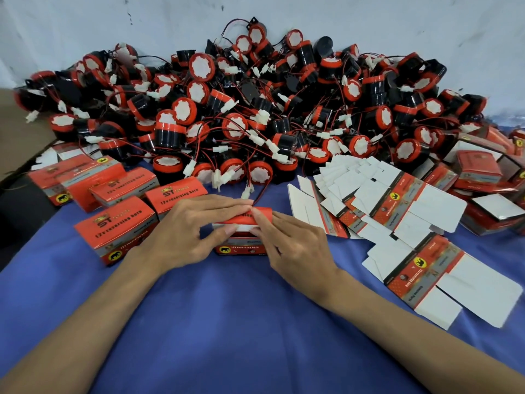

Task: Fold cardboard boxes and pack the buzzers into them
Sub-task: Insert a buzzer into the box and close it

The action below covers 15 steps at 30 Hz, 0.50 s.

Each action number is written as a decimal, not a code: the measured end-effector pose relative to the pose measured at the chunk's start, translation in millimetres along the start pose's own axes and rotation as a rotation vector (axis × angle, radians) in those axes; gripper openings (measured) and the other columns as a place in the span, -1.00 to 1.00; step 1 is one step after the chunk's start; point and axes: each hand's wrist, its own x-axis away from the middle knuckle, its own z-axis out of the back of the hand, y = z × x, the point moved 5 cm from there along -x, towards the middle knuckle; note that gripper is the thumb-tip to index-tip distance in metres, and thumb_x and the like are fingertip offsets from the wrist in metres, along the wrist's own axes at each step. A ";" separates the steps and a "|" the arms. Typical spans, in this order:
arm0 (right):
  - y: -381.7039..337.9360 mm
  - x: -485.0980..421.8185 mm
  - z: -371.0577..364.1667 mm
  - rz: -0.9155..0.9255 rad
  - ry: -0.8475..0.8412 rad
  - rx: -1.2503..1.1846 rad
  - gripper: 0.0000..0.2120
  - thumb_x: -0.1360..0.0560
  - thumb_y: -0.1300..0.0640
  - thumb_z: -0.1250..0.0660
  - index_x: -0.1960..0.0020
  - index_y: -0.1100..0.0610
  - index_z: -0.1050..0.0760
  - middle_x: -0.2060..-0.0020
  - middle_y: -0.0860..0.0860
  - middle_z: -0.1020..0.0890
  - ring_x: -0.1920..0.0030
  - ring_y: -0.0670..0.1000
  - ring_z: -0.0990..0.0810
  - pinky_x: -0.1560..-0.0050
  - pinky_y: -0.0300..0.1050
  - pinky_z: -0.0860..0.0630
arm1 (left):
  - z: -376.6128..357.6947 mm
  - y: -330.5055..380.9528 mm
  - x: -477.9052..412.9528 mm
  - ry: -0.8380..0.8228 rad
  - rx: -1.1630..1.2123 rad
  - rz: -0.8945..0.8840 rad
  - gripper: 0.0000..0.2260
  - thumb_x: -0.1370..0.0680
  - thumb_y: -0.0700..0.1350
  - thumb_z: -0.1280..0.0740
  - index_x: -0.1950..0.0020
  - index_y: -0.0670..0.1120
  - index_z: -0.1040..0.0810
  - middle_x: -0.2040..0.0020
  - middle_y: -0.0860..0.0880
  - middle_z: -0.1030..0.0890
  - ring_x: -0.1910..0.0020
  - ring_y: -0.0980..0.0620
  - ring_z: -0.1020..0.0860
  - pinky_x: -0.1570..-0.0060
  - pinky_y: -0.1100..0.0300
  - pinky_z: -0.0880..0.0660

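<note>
- One counter (227, 322), covered in blue cloth, carries everything.
- Large pile of buzzers (255, 109) along the far side against the wall: black bodies, red caps, white centre discs, red/black leads with white plugs.
- Fan of flat box blanks (397, 217) on the right, white insides up, some half-formed boxes beyond them.
- Several closed boxes (113, 231) grouped on the left.
- Current box (241, 237) stands at centre, between both hands, red lid partly down.
- Left hand (181, 231): straight fingers laid over the lid, thumb against the white tuck flap. Pressing, not gripping.
- Right hand (295, 245): index finger along the lid, thumb under its edge, pinching the flap.
- White plug (247, 191) and its lead appear to trail out from under the lid at the back.
- Step, my read: closing the lid on a loaded box. The buzzer inside isn't visible.
- Next move probably needs the lead pushed inside first, then the tuck flap fed into the front slot without creasing.
- Readable print: "ST" and "12v reversing horn" on the lids and the front panel. Black elephant on a yellow oval on the fronts. Smaller lines too blurred to read.
</note>
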 end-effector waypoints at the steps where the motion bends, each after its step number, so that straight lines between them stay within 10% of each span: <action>1: -0.1 -0.6 0.8 0.012 -0.014 0.040 -0.78 -0.53 0.16 -0.39 -0.09 0.27 -0.65 0.15 0.10 -0.72 0.11 0.08 -0.71 0.33 -0.03 -0.63 | -0.1 -0.4 0.7 -0.004 -0.012 -0.003 -0.64 -0.59 0.01 -0.26 -0.31 -0.15 -0.54 -0.27 -0.01 -0.57 -0.27 0.07 -0.53 -0.23 0.08 -0.50; 9: 12.3 -14.9 1.4 -0.027 -0.064 0.218 -0.81 -0.56 0.10 -0.34 -0.07 0.16 -0.65 0.25 0.12 -0.48 0.17 0.07 -0.31 0.28 -0.11 -0.37 | -3.5 -5.8 -2.7 0.067 -0.109 -0.024 -0.64 -0.57 -0.08 -0.29 -0.34 -0.16 -0.47 -0.27 -0.02 -0.55 -0.28 0.05 -0.51 -0.30 0.13 -0.45; 15: 24.9 -5.4 -11.6 -0.156 -0.156 -0.186 -0.76 -0.50 0.23 -0.40 -0.16 0.24 -0.62 -0.19 0.27 -0.56 -0.17 0.24 -0.57 -0.21 0.10 -0.50 | -1.5 -4.2 -3.6 0.056 -0.100 0.017 -0.64 -0.56 -0.04 -0.28 -0.30 -0.16 -0.50 -0.27 0.03 -0.53 -0.28 0.12 -0.48 -0.34 0.26 -0.37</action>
